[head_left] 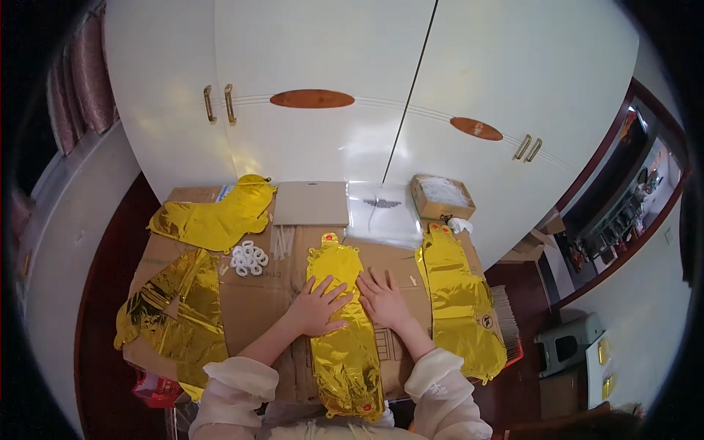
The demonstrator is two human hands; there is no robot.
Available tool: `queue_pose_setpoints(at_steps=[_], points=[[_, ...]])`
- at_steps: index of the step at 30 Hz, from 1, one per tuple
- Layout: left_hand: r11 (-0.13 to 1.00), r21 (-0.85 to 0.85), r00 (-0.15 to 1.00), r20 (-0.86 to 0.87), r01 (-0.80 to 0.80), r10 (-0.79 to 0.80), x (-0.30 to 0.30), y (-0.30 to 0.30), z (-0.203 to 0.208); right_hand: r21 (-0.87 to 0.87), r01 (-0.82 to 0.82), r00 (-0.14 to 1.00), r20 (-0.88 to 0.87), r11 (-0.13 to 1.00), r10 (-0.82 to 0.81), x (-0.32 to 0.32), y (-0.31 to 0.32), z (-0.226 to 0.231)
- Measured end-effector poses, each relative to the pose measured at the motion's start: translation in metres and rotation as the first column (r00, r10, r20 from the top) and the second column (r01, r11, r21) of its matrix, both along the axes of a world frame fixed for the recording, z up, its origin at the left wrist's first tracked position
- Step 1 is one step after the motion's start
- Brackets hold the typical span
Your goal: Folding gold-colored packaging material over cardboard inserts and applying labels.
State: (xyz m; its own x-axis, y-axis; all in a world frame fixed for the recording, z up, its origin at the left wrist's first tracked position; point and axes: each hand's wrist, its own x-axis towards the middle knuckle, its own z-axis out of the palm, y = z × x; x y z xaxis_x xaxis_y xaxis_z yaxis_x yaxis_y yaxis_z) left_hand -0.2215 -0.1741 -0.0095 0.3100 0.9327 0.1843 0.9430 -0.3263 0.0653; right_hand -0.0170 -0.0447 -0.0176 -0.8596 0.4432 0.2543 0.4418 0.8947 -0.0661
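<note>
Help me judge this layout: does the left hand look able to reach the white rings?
Probably yes: the white rings lie beyond the left hand, to its left, and only flat cardboard shows between.

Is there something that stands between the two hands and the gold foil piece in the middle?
Nothing visible does. The left hand rests on the gold foil piece, and the right hand is at its right edge. The white rings lie apart, to the left.
</note>
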Motion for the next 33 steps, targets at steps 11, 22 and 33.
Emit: queue_pose_setpoints(at_steps=[11,22,33], points=[[1.000,-0.009,1.000,-0.021,-0.022,0.021,0.001,0.000,0.003,0.078,-0.155,0.964,0.229,0.985,0.134,0.048,-0.034,0.024],[0.999,-0.044,0.999,-0.035,-0.032,0.031,0.001,0.001,0.003,0.050,-0.151,0.964,0.227,0.987,0.136,0.074,-0.057,0.027],[0.999,-0.024,0.998,-0.056,-0.042,0.041,0.001,0.000,0.001,-0.075,-0.144,0.990,-0.012,0.987,0.143,0.033,-0.048,0.024]])
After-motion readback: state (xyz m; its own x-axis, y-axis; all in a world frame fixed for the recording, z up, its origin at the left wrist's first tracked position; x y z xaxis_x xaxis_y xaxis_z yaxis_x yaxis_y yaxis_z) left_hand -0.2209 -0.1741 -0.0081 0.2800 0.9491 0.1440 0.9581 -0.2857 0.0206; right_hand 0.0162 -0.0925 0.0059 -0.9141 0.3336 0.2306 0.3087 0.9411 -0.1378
